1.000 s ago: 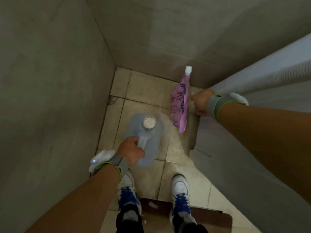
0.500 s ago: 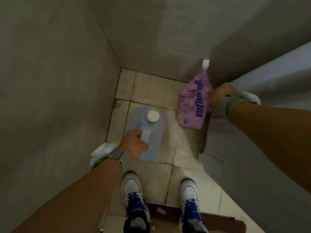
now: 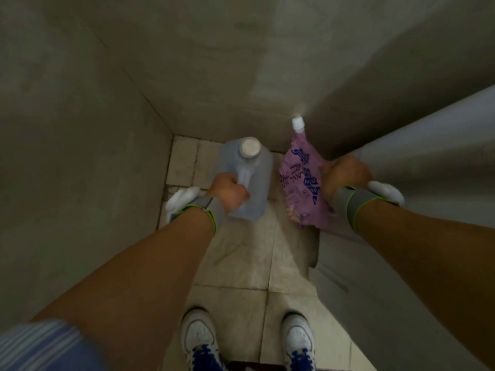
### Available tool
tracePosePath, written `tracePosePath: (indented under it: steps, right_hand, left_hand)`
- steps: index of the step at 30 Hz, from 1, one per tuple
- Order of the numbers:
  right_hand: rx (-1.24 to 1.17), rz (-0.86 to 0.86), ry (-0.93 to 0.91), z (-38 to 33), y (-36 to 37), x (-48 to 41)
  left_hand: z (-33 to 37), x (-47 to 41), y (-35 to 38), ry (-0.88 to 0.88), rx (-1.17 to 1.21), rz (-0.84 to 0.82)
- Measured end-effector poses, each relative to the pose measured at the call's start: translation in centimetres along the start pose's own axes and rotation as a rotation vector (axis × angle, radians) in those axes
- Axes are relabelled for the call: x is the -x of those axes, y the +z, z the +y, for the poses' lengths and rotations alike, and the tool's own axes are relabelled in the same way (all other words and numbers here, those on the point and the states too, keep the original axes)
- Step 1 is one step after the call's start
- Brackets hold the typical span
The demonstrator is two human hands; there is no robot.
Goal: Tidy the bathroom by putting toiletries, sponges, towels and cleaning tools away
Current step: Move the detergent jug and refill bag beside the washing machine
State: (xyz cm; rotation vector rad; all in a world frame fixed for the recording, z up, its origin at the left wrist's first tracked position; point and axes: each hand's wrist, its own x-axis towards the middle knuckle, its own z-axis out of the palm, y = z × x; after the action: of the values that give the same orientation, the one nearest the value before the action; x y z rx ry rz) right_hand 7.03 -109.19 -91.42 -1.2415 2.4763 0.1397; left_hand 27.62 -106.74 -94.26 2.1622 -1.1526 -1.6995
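Observation:
A translucent pale blue jug (image 3: pixel 254 167) with a white cap stands upright in the far floor corner. My left hand (image 3: pixel 229 192) grips its handle from the near side. To its right is a pink refill pouch (image 3: pixel 301 178) with dark blue lettering and a white spout cap pointing up at the back wall. My right hand (image 3: pixel 344 174) holds the pouch by its right edge, fingers curled round it. Whether either item rests on the tiles cannot be told.
Grey walls (image 3: pixel 80 156) close in on the left and back. A large grey-white appliance or fixture (image 3: pixel 401 263) fills the right side. Beige floor tiles (image 3: pixel 241 263) run between them. My white and blue shoes (image 3: pixel 199 338) stand at the bottom.
Both hands have moved forward toward the back corner, carrying the jug and the pouch with them. The pouch now faces up with its lettering showing.

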Motion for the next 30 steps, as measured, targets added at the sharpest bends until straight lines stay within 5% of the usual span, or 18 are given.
tracePosePath:
  steps: [15,30]
  right_hand:
    - [-0.005,-0.389,0.003,0.1,1.5,-0.6]
    - [-0.035,-0.443,-0.184,-4.8,-8.7,10.8]
  left_hand:
    - [3.3,-1.2,3.1,0.007,0.248,-0.141]
    - [3.9,12.9,-5.3,-0.068,0.126,0.035]
